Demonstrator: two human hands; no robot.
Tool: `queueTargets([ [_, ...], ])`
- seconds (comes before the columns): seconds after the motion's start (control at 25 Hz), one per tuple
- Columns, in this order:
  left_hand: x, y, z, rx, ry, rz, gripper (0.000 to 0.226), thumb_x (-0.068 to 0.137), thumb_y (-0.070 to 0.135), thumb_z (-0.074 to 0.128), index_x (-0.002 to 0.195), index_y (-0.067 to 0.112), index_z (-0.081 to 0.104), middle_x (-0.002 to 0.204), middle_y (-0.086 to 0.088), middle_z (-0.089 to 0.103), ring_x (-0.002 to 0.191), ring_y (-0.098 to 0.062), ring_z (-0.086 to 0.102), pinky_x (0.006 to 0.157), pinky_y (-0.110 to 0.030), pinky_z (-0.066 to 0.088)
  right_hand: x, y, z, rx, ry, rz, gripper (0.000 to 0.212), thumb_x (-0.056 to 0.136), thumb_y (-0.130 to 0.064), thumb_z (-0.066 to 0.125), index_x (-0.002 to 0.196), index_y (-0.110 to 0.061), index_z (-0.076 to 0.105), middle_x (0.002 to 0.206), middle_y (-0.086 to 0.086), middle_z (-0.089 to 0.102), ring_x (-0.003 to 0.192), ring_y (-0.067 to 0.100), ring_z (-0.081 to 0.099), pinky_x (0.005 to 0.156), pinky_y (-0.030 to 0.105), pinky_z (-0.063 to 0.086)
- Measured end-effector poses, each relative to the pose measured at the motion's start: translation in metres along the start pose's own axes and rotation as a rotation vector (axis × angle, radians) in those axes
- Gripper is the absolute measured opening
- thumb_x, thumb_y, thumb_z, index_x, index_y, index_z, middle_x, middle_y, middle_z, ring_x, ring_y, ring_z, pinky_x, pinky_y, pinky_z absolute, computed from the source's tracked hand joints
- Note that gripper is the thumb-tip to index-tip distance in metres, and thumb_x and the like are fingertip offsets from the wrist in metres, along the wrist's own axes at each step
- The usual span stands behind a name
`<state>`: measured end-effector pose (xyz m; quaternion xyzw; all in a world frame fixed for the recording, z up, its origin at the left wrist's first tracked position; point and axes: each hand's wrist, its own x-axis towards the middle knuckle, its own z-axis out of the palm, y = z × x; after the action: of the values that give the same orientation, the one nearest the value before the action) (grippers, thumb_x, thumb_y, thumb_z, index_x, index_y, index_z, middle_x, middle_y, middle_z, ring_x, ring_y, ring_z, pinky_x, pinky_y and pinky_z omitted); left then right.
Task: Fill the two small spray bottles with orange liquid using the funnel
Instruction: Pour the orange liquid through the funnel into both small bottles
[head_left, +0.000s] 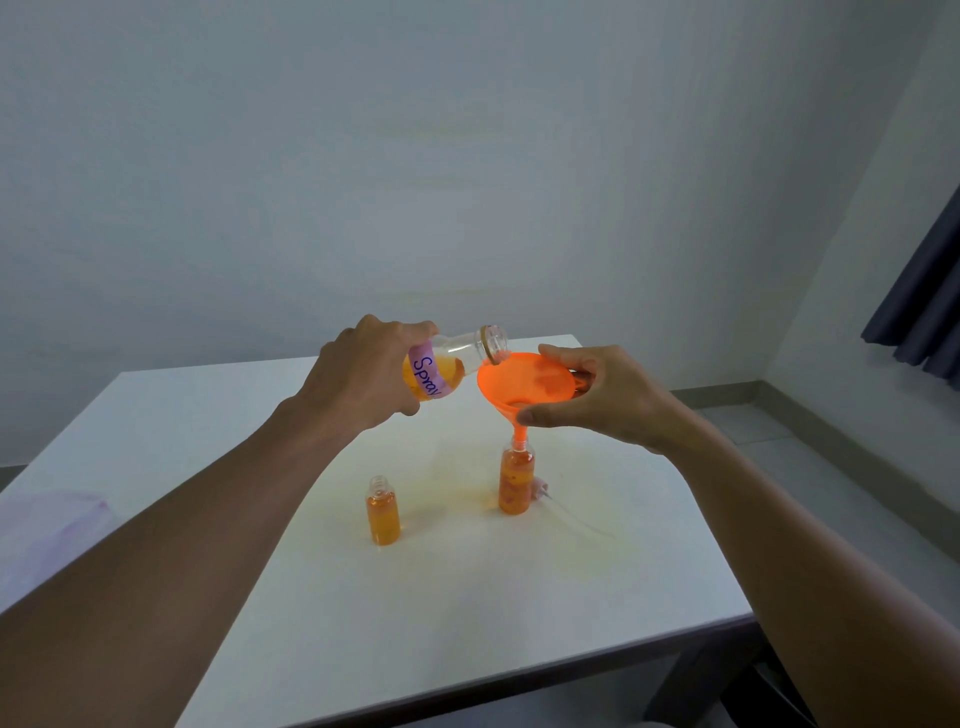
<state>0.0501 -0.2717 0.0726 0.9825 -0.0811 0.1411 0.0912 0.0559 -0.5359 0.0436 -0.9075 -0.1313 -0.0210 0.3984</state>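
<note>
Two hands hovered above the white table (208, 415): the left hand (363, 371) gripped a clear glass bottle (462, 353) labelled "Spray", tipped nearly level, mouth pointing right over the orange plastic funnel (524, 384) pinched by the right hand (597, 395). Its spout pointed down into one upright small orange-filled bottle (516, 480); a second small bottle (384, 514) stood uncapped, leftward.

This is a plain, sparsely furnished room, probably in a home or small office. Bare white walls (467, 156) meet in a corner, a dark blue curtain (924, 301) hangs at the right edge, and grey floor tiles (779, 431) lie beyond a simple white tabletop (208, 415).
</note>
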Motion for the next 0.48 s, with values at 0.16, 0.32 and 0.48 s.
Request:
queueTargets([
  [0.16, 0.0, -0.007, 0.007, -0.098, 0.027, -0.037, 0.084, 0.063, 0.023, 0.084, 0.137, 0.041, 0.048, 0.106, -0.007, 0.056, 0.095, -0.03, 0.055, 0.067, -0.03, 0.043, 0.0, 0.0, 0.001, -0.037, 0.017, -0.001, 0.121, 0.042, -0.076, 0.08, 0.148, -0.025, 0.051, 0.142, -0.001, 0.058, 0.12, 0.021, 0.06, 0.099, 0.044, 0.055],
  [0.32, -0.003, -0.012, 0.009, -0.133, 0.049, -0.053, 0.087, 0.064, 0.025, 0.085, 0.14, 0.038, 0.046, 0.113, -0.008, 0.059, 0.099, -0.029, 0.055, 0.069, -0.03, 0.045, -0.001, 0.001, 0.002, -0.035, 0.031, 0.002, 0.121, 0.041, -0.076, 0.08, 0.147, -0.025, 0.051, 0.143, -0.001, 0.057, 0.12, 0.019, 0.058, 0.099, 0.041, 0.054],
  [0.48, -0.006, -0.02, 0.013, -0.146, 0.051, -0.069, 0.088, 0.063, 0.031, 0.086, 0.141, 0.039, 0.045, 0.117, -0.006, 0.061, 0.101, -0.027, 0.055, 0.071, -0.031, 0.049, 0.001, 0.001, 0.001, -0.012, 0.052, 0.013, 0.11, 0.05, -0.066, 0.086, 0.146, -0.025, 0.052, 0.14, 0.0, 0.059, 0.117, 0.018, 0.058, 0.098, 0.039, 0.053],
])
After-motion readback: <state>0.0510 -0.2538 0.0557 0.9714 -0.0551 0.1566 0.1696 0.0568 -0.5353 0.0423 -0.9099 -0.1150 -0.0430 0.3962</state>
